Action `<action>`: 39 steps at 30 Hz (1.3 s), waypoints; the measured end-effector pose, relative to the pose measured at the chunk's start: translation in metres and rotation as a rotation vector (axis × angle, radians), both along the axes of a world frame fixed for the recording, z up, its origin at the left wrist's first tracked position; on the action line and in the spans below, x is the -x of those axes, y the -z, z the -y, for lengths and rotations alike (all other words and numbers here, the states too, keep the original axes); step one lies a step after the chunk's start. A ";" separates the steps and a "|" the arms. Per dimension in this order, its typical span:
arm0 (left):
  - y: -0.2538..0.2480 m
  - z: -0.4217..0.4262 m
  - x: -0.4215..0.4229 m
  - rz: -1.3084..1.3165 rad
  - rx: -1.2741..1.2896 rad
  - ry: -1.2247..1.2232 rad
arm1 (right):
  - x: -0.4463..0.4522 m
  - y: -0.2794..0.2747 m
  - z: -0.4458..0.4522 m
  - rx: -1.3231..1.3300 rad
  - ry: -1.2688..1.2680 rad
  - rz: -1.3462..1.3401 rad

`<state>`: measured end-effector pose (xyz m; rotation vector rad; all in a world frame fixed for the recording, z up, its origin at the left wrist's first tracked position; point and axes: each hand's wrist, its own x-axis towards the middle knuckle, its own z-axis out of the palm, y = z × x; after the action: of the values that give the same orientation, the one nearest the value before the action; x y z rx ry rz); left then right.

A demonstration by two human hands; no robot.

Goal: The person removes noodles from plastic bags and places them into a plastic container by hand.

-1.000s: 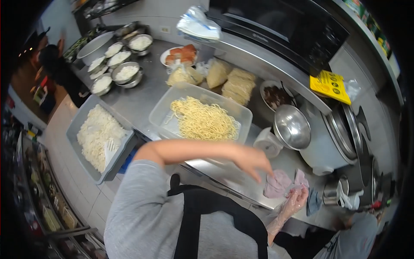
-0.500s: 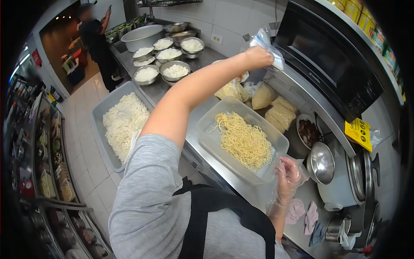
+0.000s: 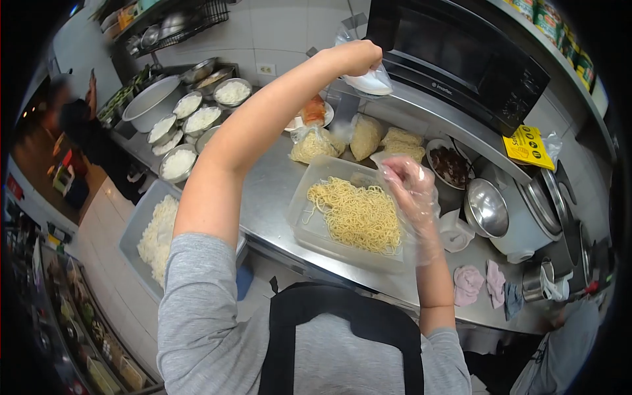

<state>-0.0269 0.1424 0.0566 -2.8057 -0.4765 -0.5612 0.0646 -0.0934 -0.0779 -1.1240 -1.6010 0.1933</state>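
Note:
My left hand (image 3: 361, 59), bare, reaches up to the shelf below the microwave. Its fingers are closed on a clear plastic bag (image 3: 368, 82) with something white inside. A loose clear plastic glove covers my right hand (image 3: 411, 187), raised over the right side of a translucent plastic tub (image 3: 306, 227). Those fingers curl inward, and whatever may be between them cannot be made out. Inside the tub lies a heap of yellow noodles (image 3: 359, 214). Bags of noodles (image 3: 316, 145) stand behind it on the steel counter.
The microwave (image 3: 454, 62) sits on the shelf. Bowls of rice (image 3: 178, 163) and a grey tub of rice (image 3: 135, 234) are at left. A metal bowl (image 3: 487, 207), cloths (image 3: 469, 284) and a rice cooker (image 3: 526, 230) stand right. One person (image 3: 92, 131) stands far left; a grey sleeve (image 3: 559, 349) shows lower right.
My gloved right hand has risen from the tub's near right corner to above its right side. My left hand stays on the plastic bag. The view has shifted, and a person's sleeve appears lower right.

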 end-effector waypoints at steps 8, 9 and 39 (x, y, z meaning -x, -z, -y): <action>-0.006 -0.005 -0.003 0.038 0.169 0.041 | 0.011 -0.022 -0.077 -0.154 0.198 0.328; -0.008 -0.004 -0.002 0.003 0.214 0.027 | 0.012 -0.023 -0.089 -0.152 0.205 0.328; 0.247 0.139 0.101 1.174 1.727 -0.029 | -0.001 0.079 -0.051 0.346 -0.191 -0.971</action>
<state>-0.1275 0.0038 -0.1905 -3.1290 -1.9112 -2.9418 0.0660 -0.0421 -0.1566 -0.8963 -0.7986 1.0080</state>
